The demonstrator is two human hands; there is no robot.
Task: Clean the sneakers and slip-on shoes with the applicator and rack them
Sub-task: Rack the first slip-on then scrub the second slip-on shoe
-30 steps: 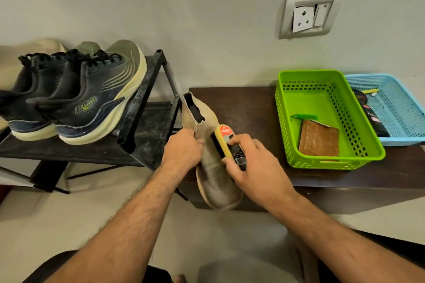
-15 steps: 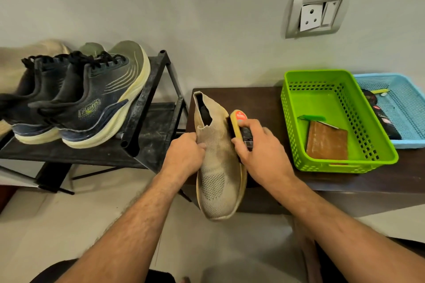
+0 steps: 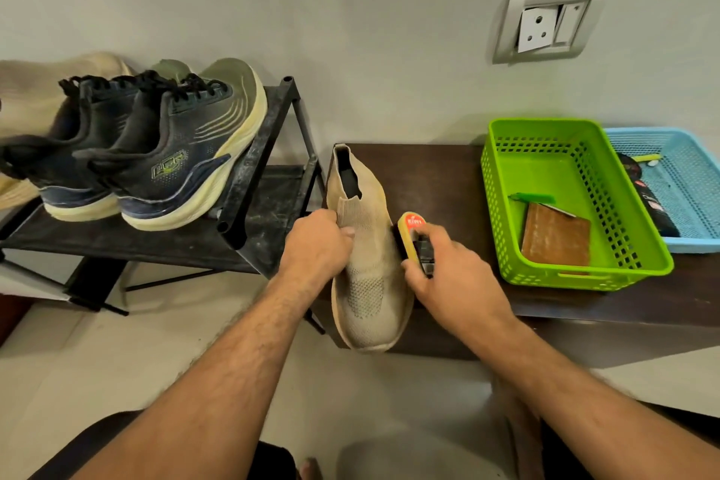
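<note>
1. A beige knit slip-on (image 3: 366,265) stands toe-down at the near left edge of a dark bench (image 3: 436,183), its opening facing up and away.
2. The left hand (image 3: 317,245) grips the shoe's collar and side, fingers curled round the fabric.
3. The right hand (image 3: 448,273) holds a yellow applicator (image 3: 413,236), its grip clamped round the body, the pad side touching the shoe's right flank.
4. The shoe looks light and soft. The knit upper will likely buckle under pressure, so it probably needs bracing from the opposite side or a hold on the firmer sole edge.
5. The applicator looks like hard, smooth plastic, small enough for one hand; a hold round its middle seems secure.
6. A pair of dark sneakers (image 3: 156,152) already sits on the black rack (image 3: 257,152) to the left, with another beige shoe partly hidden behind them.
7. A green basket (image 3: 502,207) and a blue one (image 3: 697,175) sit on the bench to the right.
</note>
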